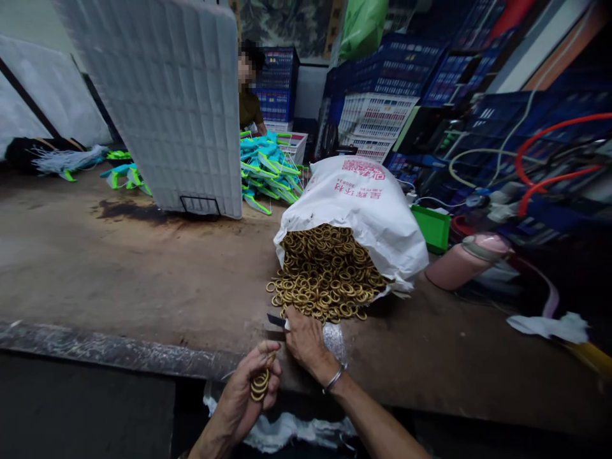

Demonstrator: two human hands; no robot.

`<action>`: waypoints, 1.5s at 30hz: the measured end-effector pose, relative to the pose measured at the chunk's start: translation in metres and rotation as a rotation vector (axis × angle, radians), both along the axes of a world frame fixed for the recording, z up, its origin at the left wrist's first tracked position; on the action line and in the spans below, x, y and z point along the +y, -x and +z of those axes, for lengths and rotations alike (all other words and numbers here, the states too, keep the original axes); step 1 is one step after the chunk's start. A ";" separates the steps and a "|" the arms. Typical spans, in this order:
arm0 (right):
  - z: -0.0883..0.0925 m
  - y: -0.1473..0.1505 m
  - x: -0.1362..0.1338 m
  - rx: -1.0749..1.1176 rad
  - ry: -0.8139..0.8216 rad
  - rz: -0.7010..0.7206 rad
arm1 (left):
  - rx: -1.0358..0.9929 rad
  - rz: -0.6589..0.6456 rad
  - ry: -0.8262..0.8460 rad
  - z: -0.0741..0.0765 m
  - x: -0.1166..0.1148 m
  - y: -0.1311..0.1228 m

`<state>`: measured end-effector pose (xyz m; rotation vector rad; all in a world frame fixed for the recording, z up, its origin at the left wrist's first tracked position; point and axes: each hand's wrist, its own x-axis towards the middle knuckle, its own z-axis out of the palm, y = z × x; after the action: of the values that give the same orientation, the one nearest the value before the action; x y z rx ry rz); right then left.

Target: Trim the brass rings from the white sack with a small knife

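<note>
My left hand [258, 376] is closed around several brass-coloured rings [259, 386], just off the table's front edge. Beside it, over the tabletop, my right hand [306, 338] is shut on a knife [276, 320] whose short dark blade points left. Most of the handle is hidden by my fingers. Right behind that hand, a heap of similar rings [329, 287] spills from the mouth of a white woven sack [354, 197] lying on its side. A metal bracelet [333, 378] circles my right wrist.
The brown table [191, 280] has a worn front edge. A tall white panel [167, 115] stands on it at the left, near a pile of blue and green pieces [268, 166]. A co-worker [251, 105] is behind. A pink bottle [466, 261] and a green tray [433, 228] stand right.
</note>
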<state>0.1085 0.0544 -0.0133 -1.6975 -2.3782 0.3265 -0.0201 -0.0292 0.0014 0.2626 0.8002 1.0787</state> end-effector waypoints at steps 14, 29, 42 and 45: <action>0.012 -0.039 -0.019 0.921 0.298 -0.216 | 0.167 0.040 -0.054 0.003 0.028 -0.020; 0.011 -0.039 -0.036 0.992 0.400 -0.204 | 0.247 -0.050 -0.119 0.003 0.026 -0.035; 0.017 -0.036 -0.038 1.234 0.813 -0.320 | 0.509 -0.073 -0.377 0.002 0.022 -0.041; 0.018 -0.038 -0.040 1.192 0.760 -0.312 | 0.512 -0.067 -0.353 0.003 0.023 -0.041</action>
<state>0.1461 0.0145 0.0044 -1.3593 -1.1185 1.7304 0.0213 -0.0065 0.0043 0.8846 1.0410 1.0999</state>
